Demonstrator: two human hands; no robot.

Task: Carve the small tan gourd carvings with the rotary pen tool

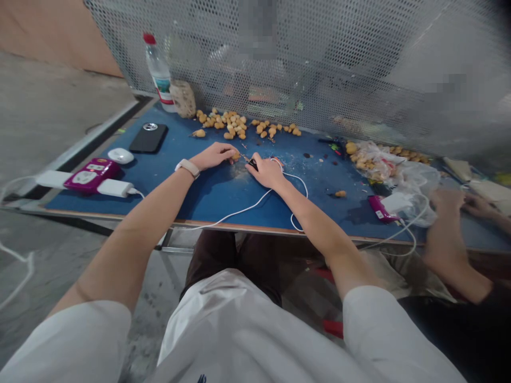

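Note:
My left hand (217, 156), with a pale band on its wrist, pinches a small tan gourd (235, 156) just above the blue tabletop. My right hand (266, 170) is closed around a black-handled tool (253, 164). Its thin metal tip reaches to the gourd; the exact kind of tool cannot be made out. Pale dust lies on the table under and around the hands. A white cable (255, 205) loops past my right hand and wrist. Behind the hands, several small tan gourds (233, 123) lie in a loose pile along the mesh panel.
On the left are a black phone (148, 139), a white case (120, 156), a purple power strip (93, 175), a water bottle (159, 77) and a jar (182, 99). Rightward lie a single gourd (340, 194), plastic bags (415, 183), another purple power strip (382, 208) and a co-worker's blurred hands (449, 199).

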